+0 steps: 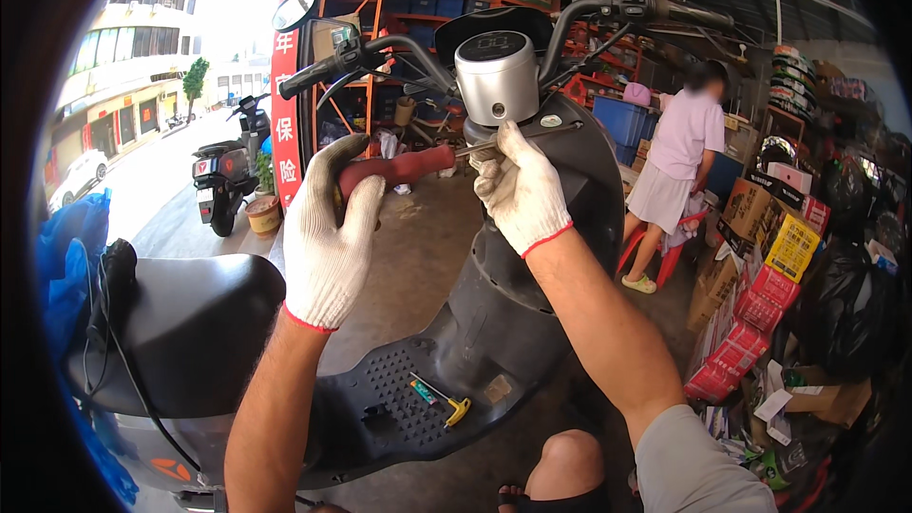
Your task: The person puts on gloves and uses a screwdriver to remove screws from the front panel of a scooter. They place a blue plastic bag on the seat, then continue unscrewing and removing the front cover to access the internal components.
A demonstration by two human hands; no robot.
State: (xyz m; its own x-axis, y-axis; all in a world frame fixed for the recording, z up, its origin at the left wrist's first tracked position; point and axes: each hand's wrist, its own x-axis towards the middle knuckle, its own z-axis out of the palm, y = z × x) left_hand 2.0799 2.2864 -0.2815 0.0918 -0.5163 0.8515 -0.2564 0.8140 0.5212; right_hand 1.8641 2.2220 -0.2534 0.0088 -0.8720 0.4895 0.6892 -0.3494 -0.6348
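Note:
My left hand (332, 237), in a white knit glove, is wrapped around the red handle of a screwdriver (418, 164). The metal shaft points right, toward the scooter's front. My right hand (521, 185), also gloved, has its fingers closed around that shaft just below the silver round display housing (498, 81). Its fingers partly hide the shaft. Both hands are held over the black electric scooter (456, 351), between seat and handlebar. On its ribbed footboard lie a yellow-handled T-shaped driver (458, 411) and a small green-and-white item (423, 391).
The black seat (199, 323) is at left, with a dark cable and blue plastic (71, 247) beside it. A person in a pink top (686, 133) stands at right. Stacked cartons (750, 323) and black bags line the right side. Another scooter (226, 166) is parked outside.

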